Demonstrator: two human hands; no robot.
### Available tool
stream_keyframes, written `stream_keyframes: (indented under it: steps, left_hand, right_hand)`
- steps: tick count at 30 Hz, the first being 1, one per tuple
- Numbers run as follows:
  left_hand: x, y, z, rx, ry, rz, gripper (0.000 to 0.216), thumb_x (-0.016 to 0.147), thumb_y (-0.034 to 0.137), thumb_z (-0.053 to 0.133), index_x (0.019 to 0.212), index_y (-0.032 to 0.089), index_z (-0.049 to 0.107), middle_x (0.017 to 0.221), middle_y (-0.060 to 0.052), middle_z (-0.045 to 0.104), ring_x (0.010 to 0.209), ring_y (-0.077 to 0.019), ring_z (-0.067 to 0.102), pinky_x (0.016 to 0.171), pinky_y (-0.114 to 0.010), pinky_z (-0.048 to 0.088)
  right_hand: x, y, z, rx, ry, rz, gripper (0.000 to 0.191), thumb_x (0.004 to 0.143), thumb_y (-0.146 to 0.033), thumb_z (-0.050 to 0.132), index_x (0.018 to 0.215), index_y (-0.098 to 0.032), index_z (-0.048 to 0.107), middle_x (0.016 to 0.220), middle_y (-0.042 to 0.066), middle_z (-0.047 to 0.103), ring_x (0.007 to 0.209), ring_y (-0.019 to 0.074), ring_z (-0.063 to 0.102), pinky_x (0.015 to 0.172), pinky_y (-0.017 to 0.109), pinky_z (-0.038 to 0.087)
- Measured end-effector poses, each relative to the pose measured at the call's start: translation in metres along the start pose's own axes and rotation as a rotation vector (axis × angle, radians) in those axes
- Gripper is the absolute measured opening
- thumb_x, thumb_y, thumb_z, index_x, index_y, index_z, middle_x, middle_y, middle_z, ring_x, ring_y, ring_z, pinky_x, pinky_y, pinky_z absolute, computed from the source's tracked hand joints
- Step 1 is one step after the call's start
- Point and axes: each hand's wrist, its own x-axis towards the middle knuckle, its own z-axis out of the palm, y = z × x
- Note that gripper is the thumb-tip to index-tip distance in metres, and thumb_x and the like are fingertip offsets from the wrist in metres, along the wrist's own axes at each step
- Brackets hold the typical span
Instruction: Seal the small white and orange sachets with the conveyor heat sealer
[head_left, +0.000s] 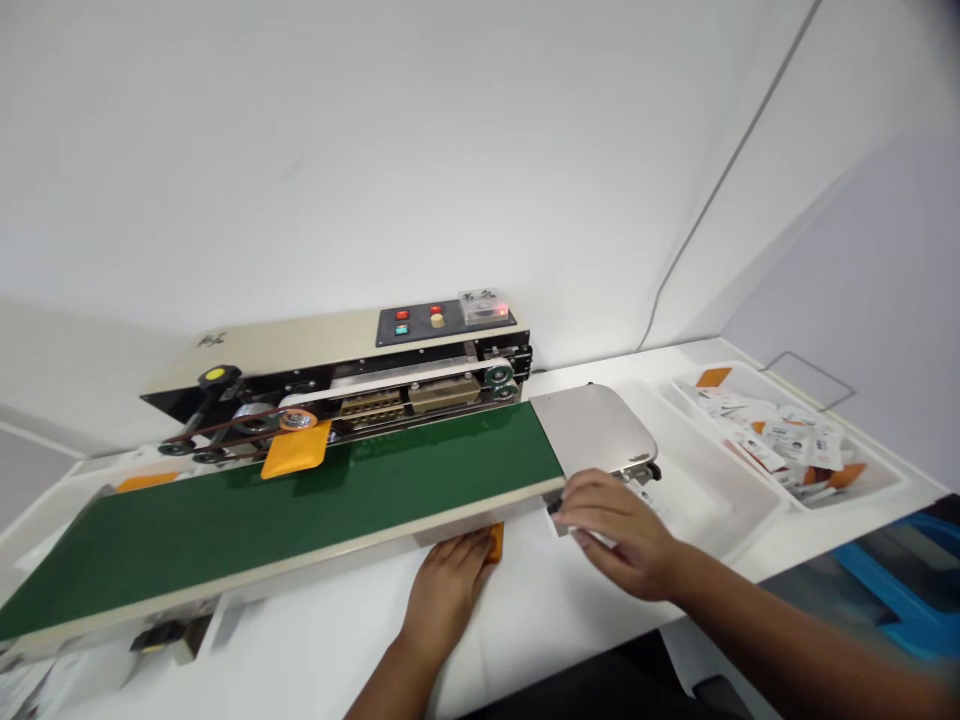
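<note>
My left hand point(450, 580) rests palm down on the white table below the green conveyor belt point(315, 500), fingers curled over an orange pouch point(495, 541) whose edge shows at the fingertips. My right hand point(619, 530) lies just right of it, beside the belt's end, fingers bent around a small white packet point(592, 538). Another orange pouch point(295, 448) sits on the belt, passing under the sealing head of the band sealer point(360, 370).
A metal feed plate point(592, 425) extends from the belt's right end. A white tray point(862, 490) at the right holds several orange-and-white packets point(787, 440). Blue crate point(900, 590) stands below the table's right edge. A wall runs behind the machine.
</note>
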Motion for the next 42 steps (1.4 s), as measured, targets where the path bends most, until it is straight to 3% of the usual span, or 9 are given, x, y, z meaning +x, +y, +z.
stream_keyframes:
  steps: [5, 10, 12, 15, 20, 27, 32, 37, 42]
  left_hand:
    - [-0.004, 0.004, -0.018, -0.127, 0.234, 0.054, 0.022, 0.106, 0.017, 0.054, 0.112, 0.021, 0.074, 0.100, -0.006, 0.080, 0.086, -0.0199, 0.074, 0.078, -0.032, 0.060]
    - [-0.011, 0.007, -0.030, -0.290, 0.339, -0.030, 0.025, 0.107, 0.022, 0.048, 0.099, 0.020, 0.072, 0.072, -0.003, 0.067, 0.063, -0.0165, 0.063, 0.059, -0.026, 0.052]
    - [-0.012, 0.008, -0.032, -0.332, 0.341, -0.076, 0.026, 0.107, 0.023, 0.047, 0.095, 0.021, 0.070, 0.069, -0.002, 0.065, 0.061, -0.0156, 0.063, 0.058, -0.025, 0.051]
    - [-0.012, 0.009, -0.033, -0.367, 0.340, -0.141, 0.023, 0.106, 0.024, 0.049, 0.094, 0.021, 0.069, 0.072, -0.002, 0.068, 0.062, -0.0156, 0.066, 0.061, -0.024, 0.053]
    - [-0.010, 0.011, -0.033, -0.401, 0.326, -0.204, 0.021, 0.104, 0.028, 0.054, 0.094, 0.020, 0.071, 0.075, -0.002, 0.073, 0.064, -0.0159, 0.069, 0.063, -0.023, 0.056]
    - [-0.013, 0.012, -0.030, -0.507, 0.313, -0.308, 0.021, 0.102, 0.028, 0.056, 0.091, 0.020, 0.072, 0.074, -0.001, 0.073, 0.062, -0.0152, 0.069, 0.060, -0.022, 0.055]
    - [-0.019, 0.008, -0.027, -0.541, 0.285, -0.368, 0.023, 0.103, 0.031, 0.057, 0.092, 0.019, 0.073, 0.074, -0.002, 0.073, 0.063, -0.0164, 0.069, 0.061, -0.023, 0.056]
    - [-0.018, 0.008, -0.022, -0.673, 0.241, -0.366, 0.022, 0.103, 0.032, 0.057, 0.108, 0.019, 0.075, 0.074, -0.002, 0.072, 0.063, -0.0158, 0.068, 0.062, -0.023, 0.057]
    - [-0.015, 0.011, -0.022, -0.774, 0.161, -0.294, 0.024, 0.102, 0.033, 0.060, 0.117, 0.020, 0.075, 0.074, -0.002, 0.072, 0.062, -0.0146, 0.067, 0.062, -0.022, 0.056]
  right_hand:
    - [-0.006, -0.008, 0.049, 0.110, -0.053, 0.077, 0.050, 0.097, -0.015, 0.055, 0.146, -0.027, 0.056, 0.113, 0.010, 0.076, 0.101, 0.0242, 0.070, 0.096, 0.046, 0.057]
    - [-0.010, -0.017, 0.094, 0.082, -0.344, 0.296, 0.058, 0.099, -0.034, 0.064, 0.154, -0.021, 0.051, 0.143, 0.015, 0.066, 0.129, 0.0300, 0.063, 0.109, 0.047, 0.052]
    - [-0.014, -0.015, 0.109, 0.088, -0.419, 0.314, 0.045, 0.103, -0.034, 0.057, 0.147, -0.023, 0.060, 0.129, 0.012, 0.074, 0.114, 0.0259, 0.070, 0.099, 0.039, 0.056]
    - [-0.023, -0.009, 0.124, 0.057, -0.340, 0.296, 0.033, 0.108, -0.032, 0.047, 0.128, -0.023, 0.072, 0.096, 0.007, 0.078, 0.083, 0.0204, 0.072, 0.077, 0.030, 0.057]
    - [-0.027, -0.004, 0.124, -0.034, -0.033, 0.245, 0.029, 0.109, -0.036, 0.051, 0.106, -0.020, 0.075, 0.078, 0.004, 0.074, 0.069, 0.0160, 0.068, 0.068, 0.026, 0.052]
    - [-0.025, -0.006, 0.116, -0.109, 0.022, 0.266, 0.033, 0.108, -0.039, 0.053, 0.088, -0.021, 0.073, 0.070, 0.002, 0.070, 0.062, 0.0153, 0.064, 0.063, 0.027, 0.048]
    - [-0.024, -0.003, 0.116, -0.012, -0.094, 0.358, 0.024, 0.103, -0.035, 0.060, 0.091, -0.020, 0.075, 0.073, 0.003, 0.072, 0.066, 0.0162, 0.065, 0.067, 0.026, 0.049]
    - [-0.007, -0.009, 0.105, 0.313, -0.441, 0.548, 0.031, 0.093, -0.029, 0.070, 0.124, -0.026, 0.075, 0.108, 0.003, 0.081, 0.093, 0.0192, 0.074, 0.084, 0.027, 0.052]
    - [0.004, -0.010, 0.092, 0.441, -0.483, 0.695, 0.031, 0.091, -0.022, 0.065, 0.120, -0.024, 0.076, 0.109, 0.002, 0.080, 0.095, 0.0182, 0.073, 0.085, 0.026, 0.051]
